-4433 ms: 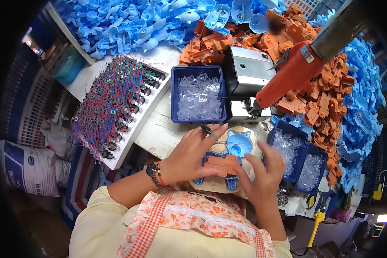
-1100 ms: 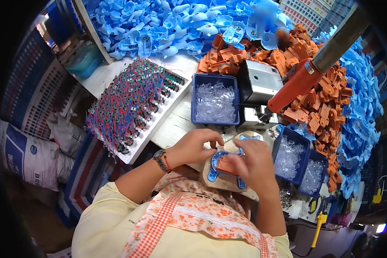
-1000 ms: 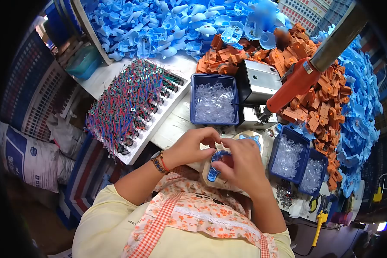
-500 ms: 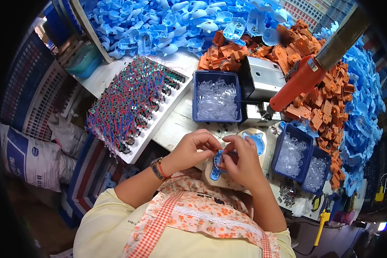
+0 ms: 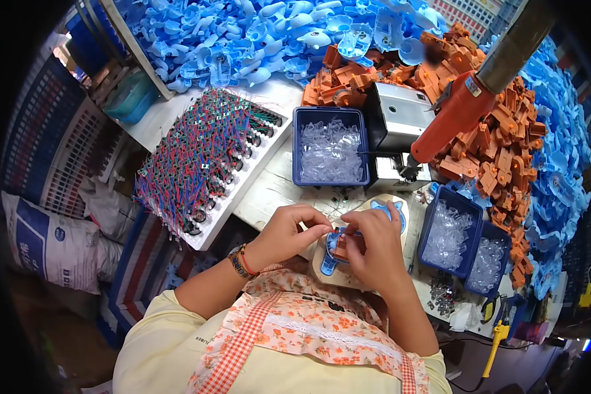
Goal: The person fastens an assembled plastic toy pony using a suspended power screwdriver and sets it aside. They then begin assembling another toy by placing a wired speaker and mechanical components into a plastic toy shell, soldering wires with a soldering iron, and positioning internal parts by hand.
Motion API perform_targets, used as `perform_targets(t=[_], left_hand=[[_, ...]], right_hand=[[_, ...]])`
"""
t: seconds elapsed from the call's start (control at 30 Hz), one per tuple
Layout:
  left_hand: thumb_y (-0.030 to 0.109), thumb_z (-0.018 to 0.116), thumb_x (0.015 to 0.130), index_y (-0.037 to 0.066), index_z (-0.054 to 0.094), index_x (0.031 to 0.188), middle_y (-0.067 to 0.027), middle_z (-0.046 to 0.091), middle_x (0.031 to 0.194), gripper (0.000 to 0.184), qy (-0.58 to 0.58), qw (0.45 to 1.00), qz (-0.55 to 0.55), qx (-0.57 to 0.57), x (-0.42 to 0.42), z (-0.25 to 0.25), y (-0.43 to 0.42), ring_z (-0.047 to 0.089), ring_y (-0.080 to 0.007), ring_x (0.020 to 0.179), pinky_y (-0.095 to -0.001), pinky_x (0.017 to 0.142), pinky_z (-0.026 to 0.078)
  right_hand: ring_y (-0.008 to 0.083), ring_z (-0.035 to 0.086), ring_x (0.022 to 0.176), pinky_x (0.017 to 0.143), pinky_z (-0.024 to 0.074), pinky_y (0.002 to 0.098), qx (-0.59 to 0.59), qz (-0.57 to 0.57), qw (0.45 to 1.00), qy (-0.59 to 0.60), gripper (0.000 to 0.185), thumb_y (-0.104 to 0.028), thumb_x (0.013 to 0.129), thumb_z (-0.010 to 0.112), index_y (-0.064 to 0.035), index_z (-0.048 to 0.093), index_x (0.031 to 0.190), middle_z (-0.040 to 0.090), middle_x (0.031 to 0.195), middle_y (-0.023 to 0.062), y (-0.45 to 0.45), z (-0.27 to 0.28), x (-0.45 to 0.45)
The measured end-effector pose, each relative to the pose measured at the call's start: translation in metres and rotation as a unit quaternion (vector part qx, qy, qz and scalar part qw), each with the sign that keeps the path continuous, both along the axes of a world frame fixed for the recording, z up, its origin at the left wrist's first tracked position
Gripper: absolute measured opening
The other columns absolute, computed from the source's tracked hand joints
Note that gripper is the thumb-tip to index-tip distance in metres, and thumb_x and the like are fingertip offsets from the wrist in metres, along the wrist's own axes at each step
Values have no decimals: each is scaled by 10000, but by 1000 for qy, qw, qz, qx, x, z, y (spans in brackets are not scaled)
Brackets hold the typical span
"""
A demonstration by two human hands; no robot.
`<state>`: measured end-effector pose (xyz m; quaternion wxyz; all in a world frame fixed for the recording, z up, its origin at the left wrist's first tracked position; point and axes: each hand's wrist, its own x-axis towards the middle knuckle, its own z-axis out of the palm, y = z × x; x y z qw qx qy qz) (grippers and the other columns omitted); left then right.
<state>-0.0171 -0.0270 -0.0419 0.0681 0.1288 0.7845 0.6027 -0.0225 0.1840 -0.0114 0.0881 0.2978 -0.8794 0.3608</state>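
A blue plastic shell (image 5: 329, 264) lies on a pale wooden fixture (image 5: 348, 279), with an orange block (image 5: 340, 248) in it, partly covered by my fingers. My left hand (image 5: 297, 230) is at the shell's upper left, thumb and index fingertips pressed together on something too small to make out. My right hand (image 5: 373, 246) bends over the shell and block, its fingers closed at the shell's top edge; what they pinch is hidden. A second blue part (image 5: 395, 211) sits at the fixture's upper right, partly behind my right hand.
Blue bins of clear parts (image 5: 331, 152) stand behind and right (image 5: 448, 233). A white foam tray (image 5: 233, 190) of wired components is at left. A red electric screwdriver (image 5: 453, 121) hangs at right. Orange blocks (image 5: 499, 164) and blue shells (image 5: 243, 39) are heaped behind. A yellow-handled tool (image 5: 496, 341) hangs lower right.
Both hands have come together over the blue shell since the earliest frame, where they were spread wider. Since half a second ago they have shifted only slightly, and more of the orange block shows.
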Motion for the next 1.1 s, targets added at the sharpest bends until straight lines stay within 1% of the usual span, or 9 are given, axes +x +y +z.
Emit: perform_targets(t=[0.1,0.2,0.3,0.53,0.6,0.7,0.87,0.93,1.1], left_hand=[[125,677,897,32,712,956,-24,671,888,116,-9,999,-8,41,2,-6,2,610,-48,763,-202,598,471],[114,686,883,25,693,971,-26,663,900,126,11,1000,-2,-4,4,0,3,619,-70,760,-212,612,476],[83,711,841,28,697,995,-54,676,913,164,96,994,23,-52,9,15,9,653,-131,776,-252,657,508],[84,748,784,40,708,1069,-129,716,946,291,266,957,-36,-108,6,11,12,700,-270,818,-353,725,558],[74,740,794,38,725,1041,-138,719,931,250,250,963,-26,-101,6,13,14,700,-269,807,-344,708,555],[79,730,810,28,726,1035,-141,718,910,231,251,963,-4,-101,5,17,11,698,-273,779,-337,697,552],[66,707,848,5,716,1033,-117,720,948,195,122,992,19,-29,5,14,14,694,-183,794,-288,714,547],[41,700,865,-15,704,1026,-97,719,979,171,40,999,24,13,5,15,15,677,-124,828,-260,731,543],[30,658,908,-31,637,1113,-77,696,997,214,-82,986,-6,146,5,9,13,667,-108,849,-244,756,537]], right_hand=[[237,601,888,1097,248,558,-20,3,1000,-23,319,-23,772,641,-97,612,1081,630,821,36,1,0,1],[238,601,885,1096,250,562,-28,1,999,-30,321,-20,772,638,-97,611,1082,630,831,42,2,-2,0],[238,602,886,1094,253,563,-34,1,999,-37,328,-22,772,636,-98,609,1090,627,835,46,1,-4,1],[270,609,923,1074,278,553,-65,1,994,-91,357,-88,790,628,-89,575,1143,624,879,68,4,-10,2],[299,588,996,1067,271,564,-82,-12,994,-66,383,-110,788,657,-86,560,1158,599,1004,106,2,-6,4],[316,556,1059,1066,252,588,-41,-49,994,84,391,-151,772,713,-86,583,1135,569,1101,111,12,-7,9],[346,508,1183,1094,191,610,43,-33,997,51,229,-233,719,790,-119,651,862,566,1141,97,18,3,31],[340,512,1178,1094,197,609,45,-35,997,53,219,-218,723,782,-114,649,862,566,1149,100,22,-7,31],[333,521,1169,1086,216,610,-4,-86,996,30,217,-153,734,739,-105,631,916,565,1162,109,29,-21,28]])
